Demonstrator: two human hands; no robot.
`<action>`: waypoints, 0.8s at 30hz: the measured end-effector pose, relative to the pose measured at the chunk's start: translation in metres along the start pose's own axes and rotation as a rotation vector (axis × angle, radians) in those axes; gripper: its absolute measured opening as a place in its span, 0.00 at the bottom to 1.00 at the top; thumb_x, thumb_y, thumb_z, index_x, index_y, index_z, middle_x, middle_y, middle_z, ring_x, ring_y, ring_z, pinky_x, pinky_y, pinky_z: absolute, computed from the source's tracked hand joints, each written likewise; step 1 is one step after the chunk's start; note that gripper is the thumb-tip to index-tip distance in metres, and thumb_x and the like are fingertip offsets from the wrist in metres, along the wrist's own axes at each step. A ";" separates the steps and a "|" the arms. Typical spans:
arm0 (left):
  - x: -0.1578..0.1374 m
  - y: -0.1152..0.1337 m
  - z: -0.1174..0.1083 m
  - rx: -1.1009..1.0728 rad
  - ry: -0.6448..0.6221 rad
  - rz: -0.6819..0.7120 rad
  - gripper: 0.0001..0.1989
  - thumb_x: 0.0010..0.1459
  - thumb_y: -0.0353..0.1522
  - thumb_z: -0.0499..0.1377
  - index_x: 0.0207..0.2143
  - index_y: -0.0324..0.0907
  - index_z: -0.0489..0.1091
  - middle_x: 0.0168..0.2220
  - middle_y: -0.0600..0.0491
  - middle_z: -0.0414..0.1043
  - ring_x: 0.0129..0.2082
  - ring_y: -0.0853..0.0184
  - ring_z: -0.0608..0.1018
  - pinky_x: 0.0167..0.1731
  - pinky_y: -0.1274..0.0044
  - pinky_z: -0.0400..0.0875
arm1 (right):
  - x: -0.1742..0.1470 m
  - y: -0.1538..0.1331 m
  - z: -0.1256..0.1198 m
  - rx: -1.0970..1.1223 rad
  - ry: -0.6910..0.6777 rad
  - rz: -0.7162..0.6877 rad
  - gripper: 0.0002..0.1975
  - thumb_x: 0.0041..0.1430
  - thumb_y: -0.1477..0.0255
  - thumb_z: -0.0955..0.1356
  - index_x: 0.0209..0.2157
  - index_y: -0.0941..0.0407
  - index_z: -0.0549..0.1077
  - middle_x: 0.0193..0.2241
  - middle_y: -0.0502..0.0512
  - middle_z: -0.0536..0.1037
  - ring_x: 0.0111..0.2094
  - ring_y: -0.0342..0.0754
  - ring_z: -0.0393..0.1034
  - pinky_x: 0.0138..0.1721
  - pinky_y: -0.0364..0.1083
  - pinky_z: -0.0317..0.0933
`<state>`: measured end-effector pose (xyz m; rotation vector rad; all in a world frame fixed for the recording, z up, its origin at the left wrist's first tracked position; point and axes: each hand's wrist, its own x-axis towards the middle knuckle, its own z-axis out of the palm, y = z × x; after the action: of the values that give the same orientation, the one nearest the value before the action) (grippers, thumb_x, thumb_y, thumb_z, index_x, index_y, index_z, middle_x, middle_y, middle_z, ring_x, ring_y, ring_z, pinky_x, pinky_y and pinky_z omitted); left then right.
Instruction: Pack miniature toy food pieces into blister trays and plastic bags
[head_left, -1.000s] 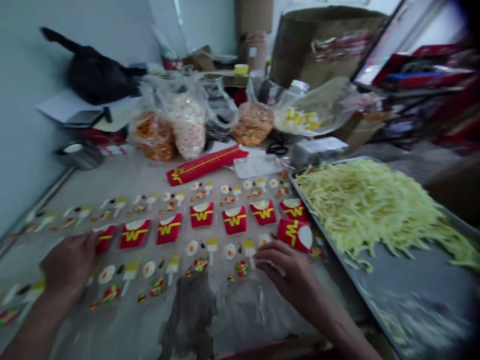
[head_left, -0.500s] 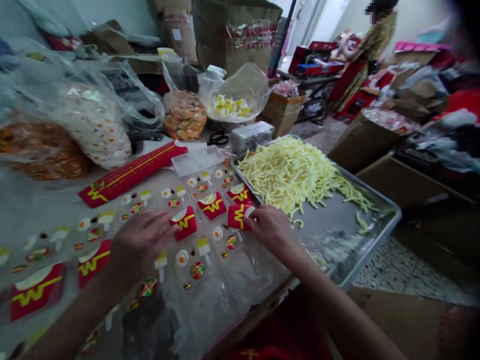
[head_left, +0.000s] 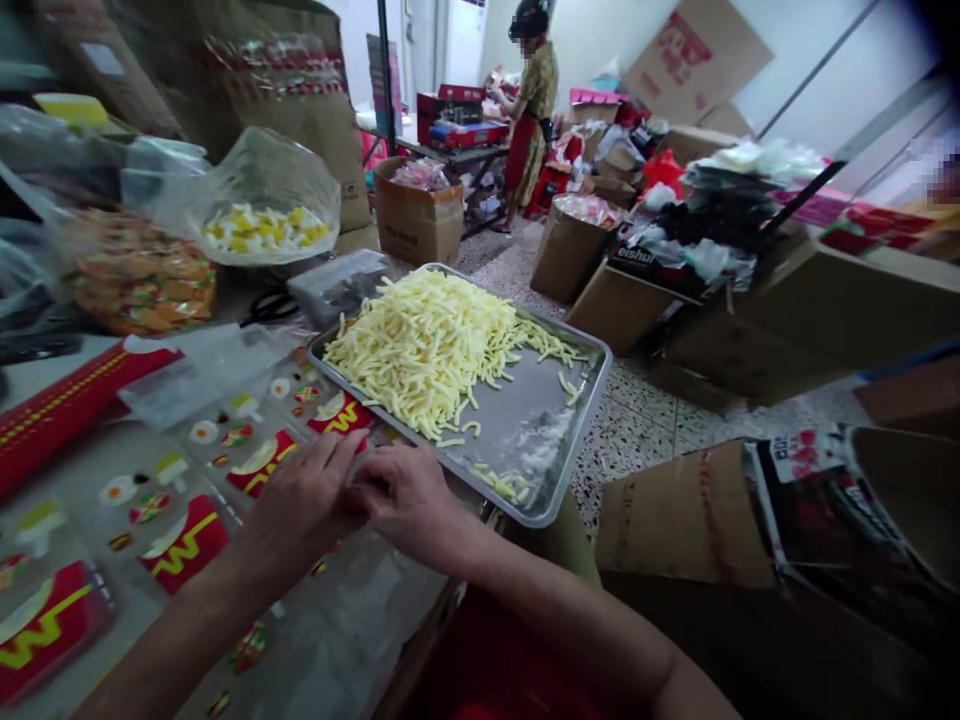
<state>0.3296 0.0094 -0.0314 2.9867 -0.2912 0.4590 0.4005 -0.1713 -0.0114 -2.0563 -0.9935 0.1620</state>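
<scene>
My left hand (head_left: 311, 492) and my right hand (head_left: 409, 500) meet over the table, fingers curled in against each other. Between them is a small red fries box, mostly hidden by the fingers. Another red fries box (head_left: 184, 545) with a yellow zigzag mark lies flat on clear plastic by my left forearm, and more like it lie around. Beside them sit tiny pieces: a fried egg (head_left: 118, 490), a yellow-and-white popsicle shape (head_left: 171, 470) and a round pizza-like piece (head_left: 149, 507). Right of my hands, a metal tray (head_left: 536, 430) bears a heap of pale yellow toy fries (head_left: 427, 345).
A stack of red boxes (head_left: 67, 415) lies at left. Behind are a bag of orange pieces (head_left: 139, 270), a bag of yellow-white pieces (head_left: 262, 230), scissors (head_left: 268, 305) and a clear plastic box (head_left: 337, 285). Cardboard boxes (head_left: 682, 515) stand right; a person (head_left: 534, 110) stands farther back.
My view has swung to the right. My left hand has moved over to join my right hand, which was pinching a red fries box; that box is now mostly covered by the fingers.
</scene>
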 end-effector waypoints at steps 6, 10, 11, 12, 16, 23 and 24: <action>-0.007 0.016 -0.002 0.096 0.080 -0.092 0.39 0.54 0.36 0.62 0.66 0.38 0.54 0.50 0.41 0.71 0.48 0.49 0.76 0.49 0.62 0.72 | -0.003 0.006 -0.009 -0.053 0.020 0.008 0.08 0.63 0.69 0.70 0.29 0.55 0.77 0.30 0.51 0.78 0.34 0.46 0.68 0.36 0.45 0.52; 0.014 0.034 -0.012 0.058 0.095 -0.101 0.40 0.55 0.36 0.63 0.67 0.35 0.52 0.51 0.38 0.70 0.50 0.50 0.76 0.49 0.62 0.74 | 0.002 0.003 -0.018 0.079 0.062 -0.014 0.06 0.62 0.73 0.69 0.35 0.52 0.81 0.32 0.51 0.79 0.36 0.47 0.68 0.40 0.45 0.54; 0.018 0.036 -0.012 0.047 0.090 -0.115 0.40 0.55 0.37 0.63 0.67 0.35 0.53 0.51 0.38 0.70 0.50 0.49 0.75 0.50 0.62 0.73 | 0.003 0.004 -0.021 0.127 0.035 -0.011 0.07 0.60 0.75 0.69 0.33 0.52 0.81 0.30 0.50 0.79 0.34 0.46 0.67 0.39 0.44 0.54; 0.021 0.038 -0.012 0.038 0.082 -0.127 0.41 0.55 0.37 0.64 0.67 0.34 0.54 0.51 0.37 0.70 0.50 0.49 0.75 0.51 0.62 0.73 | 0.002 0.006 -0.023 0.171 0.000 -0.010 0.08 0.59 0.77 0.69 0.31 0.53 0.81 0.27 0.49 0.77 0.31 0.45 0.65 0.37 0.44 0.53; 0.026 0.045 -0.008 -0.008 0.096 -0.121 0.41 0.54 0.36 0.65 0.67 0.33 0.55 0.49 0.37 0.72 0.48 0.50 0.76 0.49 0.61 0.74 | -0.002 0.012 -0.027 0.302 -0.071 0.023 0.09 0.53 0.78 0.67 0.22 0.57 0.76 0.18 0.45 0.65 0.24 0.41 0.56 0.30 0.42 0.49; 0.027 0.043 -0.009 -0.127 0.076 -0.066 0.50 0.49 0.33 0.69 0.70 0.41 0.49 0.52 0.42 0.73 0.50 0.52 0.76 0.52 0.63 0.73 | -0.003 0.026 -0.023 0.620 -0.216 0.152 0.06 0.49 0.73 0.65 0.23 0.57 0.73 0.21 0.45 0.63 0.25 0.40 0.57 0.27 0.39 0.50; 0.027 0.043 -0.009 -0.133 0.071 -0.063 0.51 0.49 0.32 0.69 0.71 0.42 0.48 0.52 0.42 0.73 0.50 0.52 0.76 0.52 0.63 0.73 | -0.002 0.027 -0.023 0.651 -0.227 0.151 0.06 0.48 0.73 0.65 0.23 0.57 0.73 0.21 0.45 0.64 0.25 0.41 0.57 0.28 0.39 0.51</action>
<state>0.3437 -0.0358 -0.0117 2.8341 -0.2110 0.5166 0.4247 -0.1965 -0.0171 -1.5246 -0.7786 0.7139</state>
